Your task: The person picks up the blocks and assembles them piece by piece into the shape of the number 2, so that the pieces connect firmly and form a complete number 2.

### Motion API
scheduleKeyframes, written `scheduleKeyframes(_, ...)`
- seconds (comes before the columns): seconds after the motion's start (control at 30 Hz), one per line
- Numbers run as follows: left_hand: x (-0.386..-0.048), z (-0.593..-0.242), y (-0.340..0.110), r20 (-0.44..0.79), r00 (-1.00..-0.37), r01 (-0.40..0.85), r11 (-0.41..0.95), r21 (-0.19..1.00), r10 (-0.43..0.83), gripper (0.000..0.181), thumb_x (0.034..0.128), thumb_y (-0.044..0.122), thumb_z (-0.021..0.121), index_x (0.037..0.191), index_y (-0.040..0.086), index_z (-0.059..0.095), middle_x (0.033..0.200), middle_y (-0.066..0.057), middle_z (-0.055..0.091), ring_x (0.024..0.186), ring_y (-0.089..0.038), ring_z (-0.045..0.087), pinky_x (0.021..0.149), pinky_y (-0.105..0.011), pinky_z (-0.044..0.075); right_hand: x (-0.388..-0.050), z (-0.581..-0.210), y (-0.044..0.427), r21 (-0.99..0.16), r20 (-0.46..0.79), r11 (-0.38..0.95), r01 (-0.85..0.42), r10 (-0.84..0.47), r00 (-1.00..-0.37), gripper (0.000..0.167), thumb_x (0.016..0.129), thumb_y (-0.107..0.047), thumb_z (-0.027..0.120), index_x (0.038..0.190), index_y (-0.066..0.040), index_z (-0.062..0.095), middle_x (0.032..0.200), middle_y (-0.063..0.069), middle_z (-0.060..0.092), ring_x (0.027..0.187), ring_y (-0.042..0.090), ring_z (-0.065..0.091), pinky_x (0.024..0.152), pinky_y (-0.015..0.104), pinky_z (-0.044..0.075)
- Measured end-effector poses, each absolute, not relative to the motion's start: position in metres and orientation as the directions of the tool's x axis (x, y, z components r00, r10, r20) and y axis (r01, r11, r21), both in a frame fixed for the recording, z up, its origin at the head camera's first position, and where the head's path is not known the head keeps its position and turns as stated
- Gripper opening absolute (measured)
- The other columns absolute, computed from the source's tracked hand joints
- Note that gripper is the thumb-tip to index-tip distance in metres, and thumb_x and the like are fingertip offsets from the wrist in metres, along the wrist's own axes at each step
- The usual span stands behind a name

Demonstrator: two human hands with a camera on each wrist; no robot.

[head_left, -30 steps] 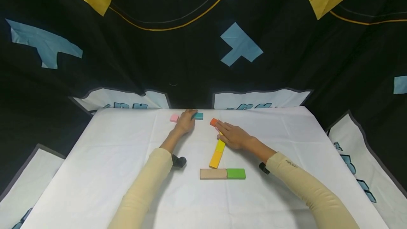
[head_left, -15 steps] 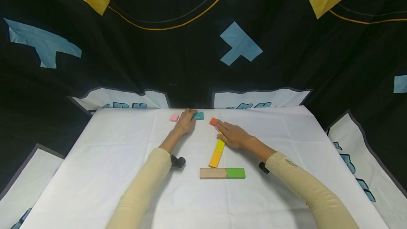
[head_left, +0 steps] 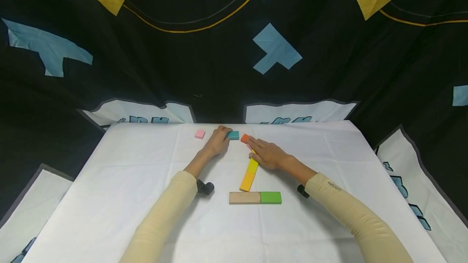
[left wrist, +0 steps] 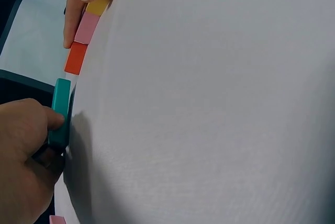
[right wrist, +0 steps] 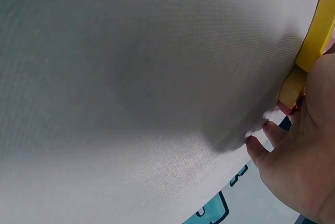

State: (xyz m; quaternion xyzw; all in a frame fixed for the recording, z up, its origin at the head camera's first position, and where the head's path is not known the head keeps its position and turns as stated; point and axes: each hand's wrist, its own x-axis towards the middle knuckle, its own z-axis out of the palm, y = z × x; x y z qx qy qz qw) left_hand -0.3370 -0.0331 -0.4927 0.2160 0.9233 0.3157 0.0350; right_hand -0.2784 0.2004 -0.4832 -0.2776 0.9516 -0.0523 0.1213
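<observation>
My left hand point(head_left: 218, 140) pinches a teal block point(head_left: 233, 135) between thumb and fingers near the table's far edge. In the left wrist view, the teal block point(left wrist: 60, 111) stands just short of an orange-red block point(left wrist: 76, 58), with a gap between. My right hand point(head_left: 268, 155) lies along a slanting row of blocks, fingers stretched out and touching it around the orange-red block point(head_left: 245, 138) and the pink block point(left wrist: 87, 28). A yellow block point(head_left: 252, 166) and an amber block point(head_left: 247, 182) continue that row toward me. The right palm covers part of the row.
A tan block point(head_left: 244, 198) and a green block point(head_left: 271, 197) lie end to end in front of the row. A loose pink block point(head_left: 199, 134) sits left of my left hand. White cloth covers the table point(head_left: 310, 230); a dark patterned curtain point(head_left: 204, 64) hangs behind.
My left hand has moved slightly right with the teal block, bringing it closer to the orange-red block. The right hand has stayed in nearly the same place.
</observation>
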Motion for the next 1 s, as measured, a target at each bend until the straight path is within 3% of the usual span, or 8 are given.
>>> scheduleKeyframes(0.5,-0.3336,-0.492,-0.0284,0.065,-0.899,0.39,0.726,0.566,0.433,0.037,0.1002,0.004,0.053,0.137,-0.003,0.055,0.137,-0.02,0.051,0.128,-0.033,0.048,0.112,-0.042,0.036,-0.2781,-0.4827,0.2015,-0.226,-0.181,0.825,-0.519,-0.559,-0.809,0.066,0.108,-0.041,0.038,0.161,-0.009,0.014,0.166,0.008,0.011,0.148,0.032,0.023,0.118,0.047,0.024)
scheduleKeyframes(1.0,-0.3344,-0.4938,-0.0268,0.05,-0.901,0.389,0.751,0.534,0.431,0.04,0.1014,0.005,0.053,0.141,-0.002,0.053,0.141,-0.02,0.049,0.132,-0.032,0.045,0.114,-0.041,0.034,-0.2792,-0.4824,0.2013,-0.207,-0.193,0.831,-0.517,-0.553,-0.811,0.065,0.108,-0.041,0.037,0.161,-0.009,0.014,0.166,0.007,0.01,0.148,0.032,0.023,0.118,0.046,0.024)
